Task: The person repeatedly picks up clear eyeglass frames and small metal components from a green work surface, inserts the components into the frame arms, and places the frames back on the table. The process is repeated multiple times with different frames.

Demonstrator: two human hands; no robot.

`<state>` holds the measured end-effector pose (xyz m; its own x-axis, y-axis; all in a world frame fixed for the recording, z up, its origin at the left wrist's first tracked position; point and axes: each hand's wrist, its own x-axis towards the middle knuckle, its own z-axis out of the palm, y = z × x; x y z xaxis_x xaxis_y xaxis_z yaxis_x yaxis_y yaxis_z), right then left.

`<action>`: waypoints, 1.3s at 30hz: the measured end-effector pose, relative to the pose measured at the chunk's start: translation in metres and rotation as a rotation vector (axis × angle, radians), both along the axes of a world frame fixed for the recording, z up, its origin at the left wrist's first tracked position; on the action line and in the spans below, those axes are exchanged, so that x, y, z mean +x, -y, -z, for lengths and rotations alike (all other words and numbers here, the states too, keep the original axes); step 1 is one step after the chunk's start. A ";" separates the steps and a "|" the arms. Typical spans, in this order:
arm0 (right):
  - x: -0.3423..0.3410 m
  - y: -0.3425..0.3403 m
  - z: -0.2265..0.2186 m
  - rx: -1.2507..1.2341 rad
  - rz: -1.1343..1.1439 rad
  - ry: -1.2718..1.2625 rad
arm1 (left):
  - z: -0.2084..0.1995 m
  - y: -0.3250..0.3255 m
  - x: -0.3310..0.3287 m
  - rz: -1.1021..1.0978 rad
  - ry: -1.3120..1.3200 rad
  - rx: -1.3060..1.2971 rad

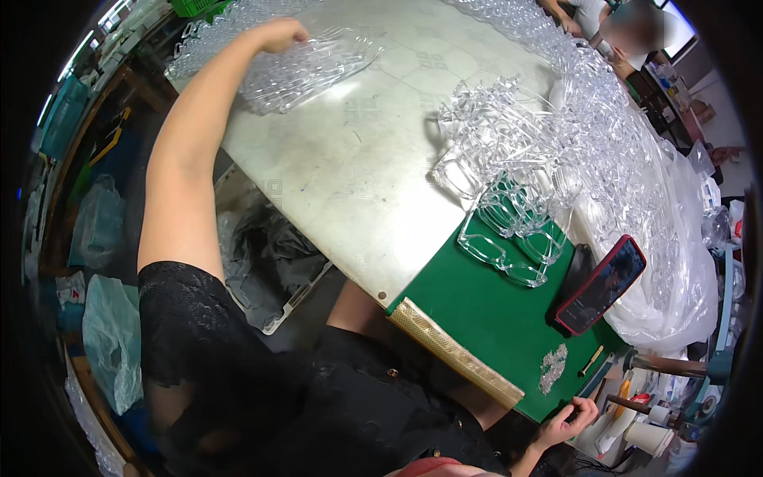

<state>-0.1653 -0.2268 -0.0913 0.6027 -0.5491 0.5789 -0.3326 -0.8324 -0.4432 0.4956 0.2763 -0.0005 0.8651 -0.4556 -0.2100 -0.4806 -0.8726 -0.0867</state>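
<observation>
My left arm stretches to the far left of the table. There my left hand (280, 35) is closed at the edge of a close-packed bundle of clear plastic eyeglass frames (298, 78), which looks slightly blurred; the fingertips are partly hidden. At the lower right, my right hand (567, 421) hangs by the edge of the green mat (453, 306), its fingers loosely bent and apart with nothing visible in them. A few clear eyeglass frames (509, 258) lie on the mat, beside a tangled heap of clear frames (509, 135). Tiny metallic pieces (552, 368) form a small pile near my right hand.
A phone (602, 285) in a red case leans on the mat's right side, near a small brass-coloured tool (590, 360). A large clear plastic bag (675, 278) borders the heap. A gold strip (453, 352) edges the mat. Across the table sits another person (592, 16).
</observation>
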 end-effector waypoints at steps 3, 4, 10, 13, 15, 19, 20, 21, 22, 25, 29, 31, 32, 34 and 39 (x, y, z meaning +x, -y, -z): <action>-0.005 0.003 0.001 0.023 0.003 0.002 | -0.006 0.010 -0.012 -0.041 0.140 0.144; -0.008 0.005 0.003 0.039 -0.006 0.002 | -0.005 -0.007 -0.003 -0.019 0.176 0.128; -0.002 0.002 0.002 0.054 -0.007 0.077 | -0.008 0.020 -0.048 0.231 0.481 0.143; -0.006 0.003 0.000 0.018 -0.005 0.084 | -0.011 0.151 -0.183 0.475 0.512 -0.545; -0.008 0.003 0.002 0.036 0.039 0.129 | 0.012 0.218 -0.277 0.811 0.472 -0.726; -0.006 0.002 -0.010 0.162 -0.088 0.128 | 0.044 0.290 -0.358 0.773 0.243 -0.545; -0.004 0.003 -0.015 0.154 -0.192 0.069 | 0.048 0.297 -0.351 0.746 0.174 -0.511; -0.002 0.002 -0.022 0.146 -0.297 0.009 | 0.049 0.301 -0.348 0.717 0.106 -0.477; -0.005 0.000 -0.028 0.134 -0.363 -0.074 | 0.038 0.310 -0.354 0.734 0.097 -0.516; -0.014 0.001 -0.034 0.070 -0.501 -0.277 | -0.008 0.313 -0.371 0.595 -0.214 -0.553; -0.024 0.007 -0.020 0.161 -0.326 -0.191 | -0.028 0.298 -0.388 0.152 -0.891 -0.902; -0.022 0.006 -0.021 0.257 -0.323 -0.161 | -0.003 0.281 -0.385 0.318 -0.982 -0.997; -0.021 0.006 -0.020 0.338 -0.330 -0.157 | -0.003 0.279 -0.398 0.275 -1.016 -1.031; -0.018 0.006 -0.019 0.329 -0.341 -0.183 | 0.002 0.277 -0.418 0.201 -1.072 -1.056; -0.012 0.007 -0.018 0.294 -0.396 -0.220 | -0.014 0.282 -0.428 0.297 -1.170 -0.907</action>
